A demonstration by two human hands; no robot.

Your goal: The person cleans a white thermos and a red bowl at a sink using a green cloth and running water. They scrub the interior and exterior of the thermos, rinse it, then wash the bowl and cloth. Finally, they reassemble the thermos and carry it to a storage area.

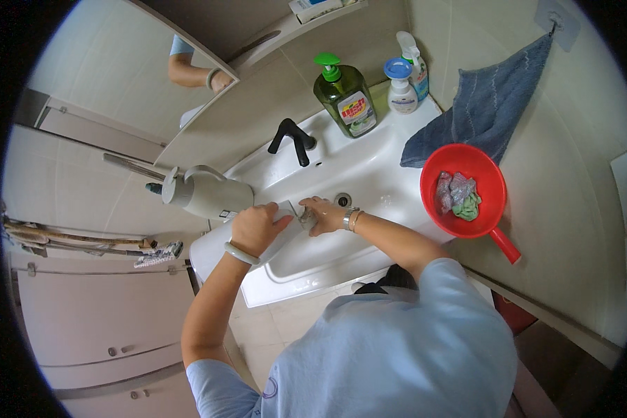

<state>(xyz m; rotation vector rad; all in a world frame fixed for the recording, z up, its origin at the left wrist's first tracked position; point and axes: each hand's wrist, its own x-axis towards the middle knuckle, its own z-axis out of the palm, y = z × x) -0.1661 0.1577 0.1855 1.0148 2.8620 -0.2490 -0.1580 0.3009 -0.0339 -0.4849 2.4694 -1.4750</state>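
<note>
My left hand (255,228), with a pale bangle at the wrist, grips a smooth white container (212,255) by its edge near the sink's left side. The container lies tilted across the rim of the white washbasin (334,256), and my forearm covers part of it. In my right hand (325,215) is a small greyish scrubbing pad or cloth (308,217), held close to the container's end. Whether the pad touches it, I cannot tell. Just beyond my right fingers is the drain (343,199).
A black faucet (294,140) stands behind the basin. Green dish soap (346,99), a foam pump bottle (401,89) and a spray bottle (416,65) line the back right. A red dipper (462,157) holding cloths hangs below a blue towel (480,99). A pale thermos jug (214,196) sits left.
</note>
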